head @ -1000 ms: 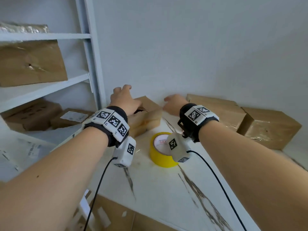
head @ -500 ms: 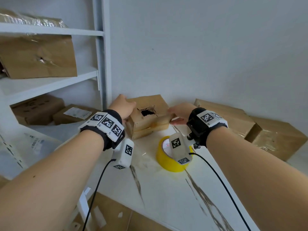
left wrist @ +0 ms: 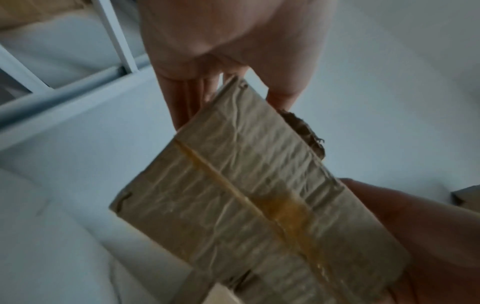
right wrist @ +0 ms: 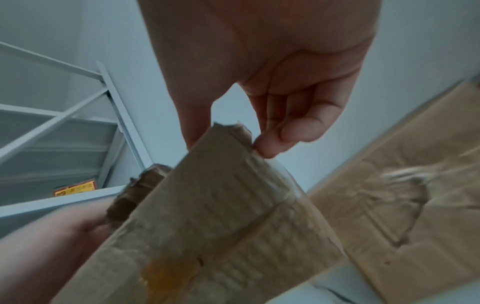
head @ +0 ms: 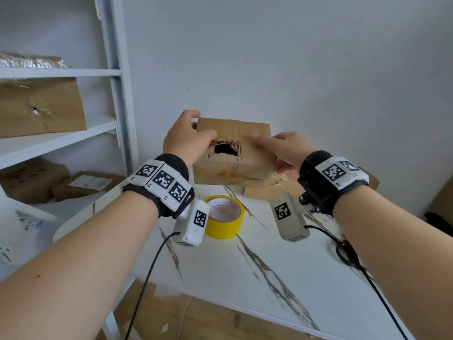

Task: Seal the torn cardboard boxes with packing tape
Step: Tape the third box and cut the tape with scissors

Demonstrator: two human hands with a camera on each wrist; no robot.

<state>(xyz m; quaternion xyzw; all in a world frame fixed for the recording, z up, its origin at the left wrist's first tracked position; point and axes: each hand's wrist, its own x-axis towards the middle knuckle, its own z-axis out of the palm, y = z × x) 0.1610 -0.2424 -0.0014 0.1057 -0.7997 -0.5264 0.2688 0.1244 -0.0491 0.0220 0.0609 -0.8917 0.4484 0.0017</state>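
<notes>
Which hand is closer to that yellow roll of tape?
Left. The left hand grips the box above the yellow tape roll; the right hand is farther right.

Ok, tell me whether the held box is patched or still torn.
Still torn: the box shows an open ragged hole, no new tape over it.

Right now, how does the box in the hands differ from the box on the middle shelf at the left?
The held box is off the table, gripped by the left hand and right hand; the shelf box rests untouched. The held box has an open hole; the shelf box has a smaller puncture. Both are damaged brown cardboard.
</notes>
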